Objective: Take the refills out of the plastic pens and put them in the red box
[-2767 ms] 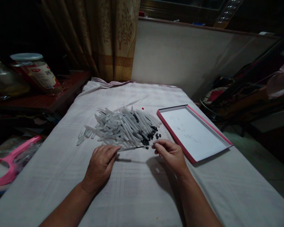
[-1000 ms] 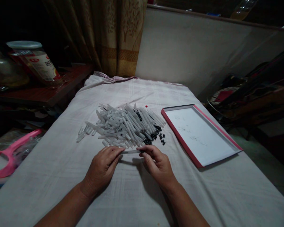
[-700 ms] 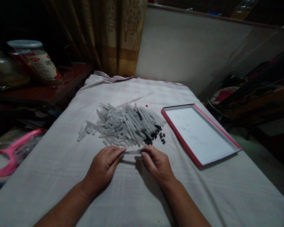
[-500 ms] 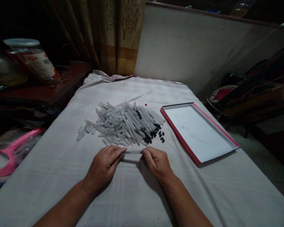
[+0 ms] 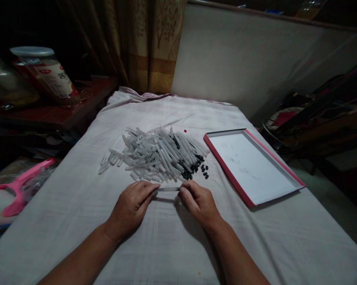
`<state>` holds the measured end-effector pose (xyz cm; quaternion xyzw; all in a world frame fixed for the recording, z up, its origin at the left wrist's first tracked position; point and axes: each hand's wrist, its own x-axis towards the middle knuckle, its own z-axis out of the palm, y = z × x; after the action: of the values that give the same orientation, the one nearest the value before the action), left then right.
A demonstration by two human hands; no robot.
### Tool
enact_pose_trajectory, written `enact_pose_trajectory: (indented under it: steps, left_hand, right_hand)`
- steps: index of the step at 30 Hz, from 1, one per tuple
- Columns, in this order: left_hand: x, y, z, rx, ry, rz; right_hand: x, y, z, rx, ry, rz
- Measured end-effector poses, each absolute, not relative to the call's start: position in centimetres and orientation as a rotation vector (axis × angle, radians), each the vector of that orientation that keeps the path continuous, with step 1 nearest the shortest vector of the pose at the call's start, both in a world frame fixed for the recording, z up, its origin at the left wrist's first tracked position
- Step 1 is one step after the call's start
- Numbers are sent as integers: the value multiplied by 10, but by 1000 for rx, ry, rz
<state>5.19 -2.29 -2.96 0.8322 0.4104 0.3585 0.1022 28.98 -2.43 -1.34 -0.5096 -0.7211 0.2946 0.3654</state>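
A heap of clear plastic pen tubes (image 5: 157,156) lies on the white cloth (image 5: 172,237), with several small black caps (image 5: 196,170) at its right edge. My left hand (image 5: 131,208) pinches one end of a single clear tube (image 5: 168,189), held level just in front of the heap. My right hand (image 5: 199,204) pinches the tube's other end, fingers closed on it. Both hands rest low over the cloth.
A shallow red-rimmed white box lid (image 5: 251,168) lies to the right of the heap. A tiny red piece (image 5: 185,130) sits behind the heap. A plastic jar (image 5: 44,75) stands on a dark shelf at left, above a pink tool (image 5: 18,190). A curtain (image 5: 143,43) hangs behind.
My right hand has come in from the right, beside the black caps, and closed on the right end of the tube. The left hand has stayed put holding it.
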Motion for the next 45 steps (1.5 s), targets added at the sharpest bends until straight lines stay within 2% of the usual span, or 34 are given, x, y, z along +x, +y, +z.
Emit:
enact_pose_trajectory:
  steps: [45]
  left_hand:
    - [52,-22,-28,2448,1206,1067]
  right_hand:
    - [292,-24,-17,-1226,-1846,811]
